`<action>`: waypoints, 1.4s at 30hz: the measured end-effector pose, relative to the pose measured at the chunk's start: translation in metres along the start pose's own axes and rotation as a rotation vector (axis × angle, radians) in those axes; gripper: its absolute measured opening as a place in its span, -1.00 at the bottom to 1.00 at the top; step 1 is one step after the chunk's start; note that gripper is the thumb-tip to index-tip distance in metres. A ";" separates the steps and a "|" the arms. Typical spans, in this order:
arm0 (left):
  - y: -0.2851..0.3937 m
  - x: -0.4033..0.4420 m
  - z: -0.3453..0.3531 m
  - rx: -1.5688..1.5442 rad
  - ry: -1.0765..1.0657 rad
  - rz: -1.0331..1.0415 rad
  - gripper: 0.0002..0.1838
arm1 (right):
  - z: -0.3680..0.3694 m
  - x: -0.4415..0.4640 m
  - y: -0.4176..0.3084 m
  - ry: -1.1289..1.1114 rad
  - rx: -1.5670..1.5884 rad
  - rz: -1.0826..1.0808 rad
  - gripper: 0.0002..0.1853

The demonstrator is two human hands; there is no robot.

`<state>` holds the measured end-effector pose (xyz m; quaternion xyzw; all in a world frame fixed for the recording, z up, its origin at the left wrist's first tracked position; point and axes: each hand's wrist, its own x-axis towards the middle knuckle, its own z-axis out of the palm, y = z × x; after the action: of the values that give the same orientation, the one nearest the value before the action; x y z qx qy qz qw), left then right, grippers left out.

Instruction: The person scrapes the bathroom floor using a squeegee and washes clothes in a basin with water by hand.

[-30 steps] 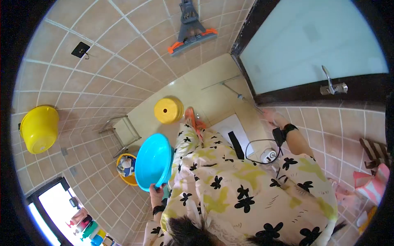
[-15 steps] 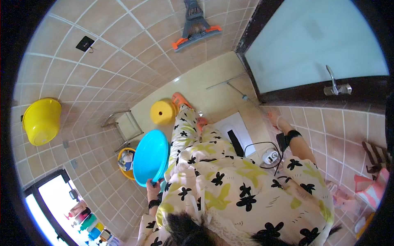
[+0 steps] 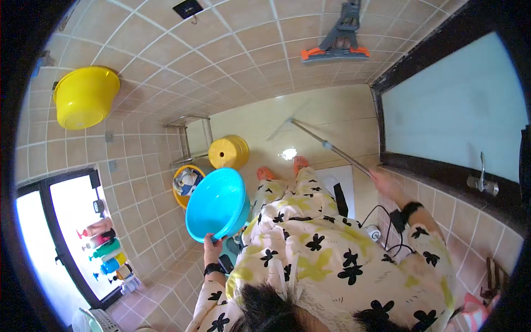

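My left hand (image 3: 212, 247) grips the near rim of a blue basin (image 3: 214, 200), which is tilted beside my left leg. Nothing shows inside the basin. On the other side, my right hand (image 3: 388, 186) is closed around the end of a long-handled floor squeegee (image 3: 347, 159). Its metal pole slants away from me, and its thin, pale head rests on the tiled floor. Dark bands circle both of my wrists.
A yellow stool (image 3: 229, 152) and an orange tub (image 3: 182, 193) with cloth stand beyond the basin, near a metal rack (image 3: 188, 123). A white toilet pan (image 3: 345, 182) lies by my right leg. The door (image 3: 459, 110) is at right; a yellow bucket (image 3: 86, 99) hangs on the wall.
My body and view have turned, and my feet now stand side by side. More of the squeegee's pole shows, reaching to my right hand. The basin stays in my left hand.
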<state>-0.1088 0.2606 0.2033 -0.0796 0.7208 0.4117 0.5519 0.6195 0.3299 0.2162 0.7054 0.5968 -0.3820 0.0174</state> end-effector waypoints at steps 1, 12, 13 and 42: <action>0.003 0.007 -0.008 -0.134 0.094 -0.238 -0.81 | -0.019 0.021 -0.041 -0.123 -0.162 0.036 -0.61; -0.060 -0.026 -0.036 -0.229 0.042 -0.245 -0.78 | 0.041 0.213 -0.226 -0.300 -0.290 0.106 -0.41; -0.058 -0.038 -0.008 -0.309 0.139 -0.286 -0.74 | 0.050 0.221 -0.217 -0.329 -0.407 -0.032 -0.45; -0.063 0.099 -0.013 0.032 0.113 -0.315 -0.81 | 0.119 -0.097 0.049 -0.532 -0.272 0.584 -0.60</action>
<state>-0.1202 0.2449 0.0868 -0.2059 0.7359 0.3033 0.5693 0.5998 0.1781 0.1650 0.7130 0.3912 -0.4479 0.3715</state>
